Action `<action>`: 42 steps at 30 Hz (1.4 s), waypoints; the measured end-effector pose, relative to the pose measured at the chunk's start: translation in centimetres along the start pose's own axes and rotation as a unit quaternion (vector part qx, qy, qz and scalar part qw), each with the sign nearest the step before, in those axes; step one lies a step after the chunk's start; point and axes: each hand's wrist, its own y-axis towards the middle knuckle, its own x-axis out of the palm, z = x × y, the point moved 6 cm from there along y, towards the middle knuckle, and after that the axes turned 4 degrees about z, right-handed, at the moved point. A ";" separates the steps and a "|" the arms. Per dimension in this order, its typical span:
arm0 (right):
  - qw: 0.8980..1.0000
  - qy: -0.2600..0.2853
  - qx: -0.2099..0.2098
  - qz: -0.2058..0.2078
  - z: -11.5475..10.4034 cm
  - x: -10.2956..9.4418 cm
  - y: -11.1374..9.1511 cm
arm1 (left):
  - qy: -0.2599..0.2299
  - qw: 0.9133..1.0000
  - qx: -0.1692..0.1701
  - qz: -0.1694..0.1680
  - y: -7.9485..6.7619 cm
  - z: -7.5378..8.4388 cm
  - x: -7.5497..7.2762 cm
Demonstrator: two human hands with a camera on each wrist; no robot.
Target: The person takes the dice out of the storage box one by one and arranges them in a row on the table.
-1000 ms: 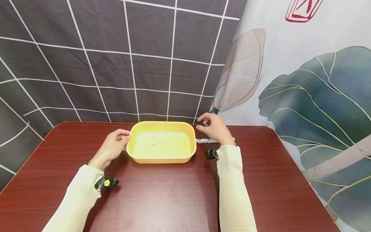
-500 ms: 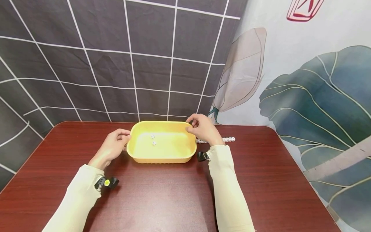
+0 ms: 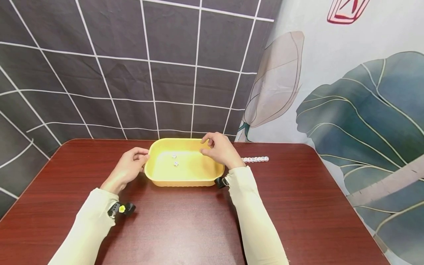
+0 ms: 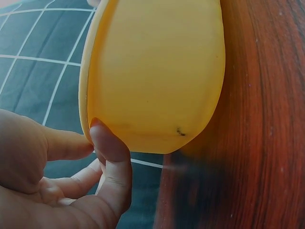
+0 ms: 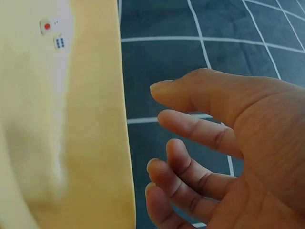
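Note:
A yellow plastic basin (image 3: 183,183) stands on the table in the head view. Two small white dice lie on its floor toward the left: one die (image 3: 174,156) behind, another die (image 3: 176,164) in front. My left hand (image 3: 126,169) pinches the basin's left rim between thumb and fingers, as the left wrist view also shows. Over the right part of the basin hovers my right hand (image 3: 222,149), fingers loosely bent and thumb apart, with nothing between them in the right wrist view (image 5: 228,138). To the right of the basin, a straight row of dice (image 3: 256,159) is partly hidden by this hand.
The reddish-brown wooden table (image 3: 175,224) carries the basin and dice. Behind its far edge hangs a dark cloth (image 3: 126,81) with white grid lines. A pale cloth (image 3: 318,84) with leaf pictures hangs at the right. Each wrist wears a black camera.
My right hand has moved left from above the row of dice to over the basin, uncovering more of the row. The left hand, basin and two dice inside stay put.

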 end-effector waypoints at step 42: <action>0.994 -0.017 -0.055 -0.090 -2.9 8.3 0.5 | -0.009 1.000 -0.003 0.004 0.1 -0.1 0.0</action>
